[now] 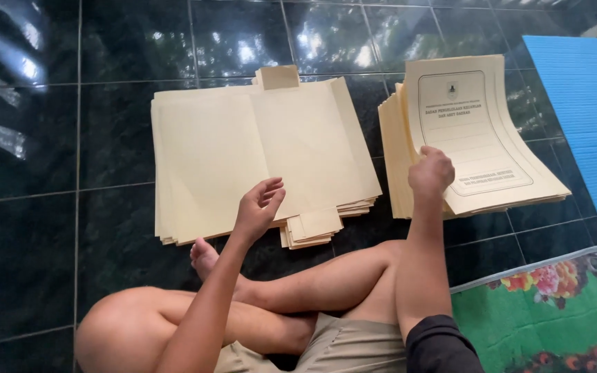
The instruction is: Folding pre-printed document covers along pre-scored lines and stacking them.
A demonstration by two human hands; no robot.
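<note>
Right hand (430, 173) pinching top printed folder (475, 135) on right stack (399, 166), long axis toward 1 o'clock. Left hand (258, 207) released, hovering over unfolded folder stack (243, 155) at 11 o'clock. Right nearer.

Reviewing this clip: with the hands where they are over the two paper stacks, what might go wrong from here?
The right hand lifts the curled top sheets of the printed stack by one edge; several may come up together, or the edge may crease. The unfolded folder stack is already fanned unevenly, so a sheet laid by the open left hand may land skewed. The glossy tile floor may let either pile slide.
</note>
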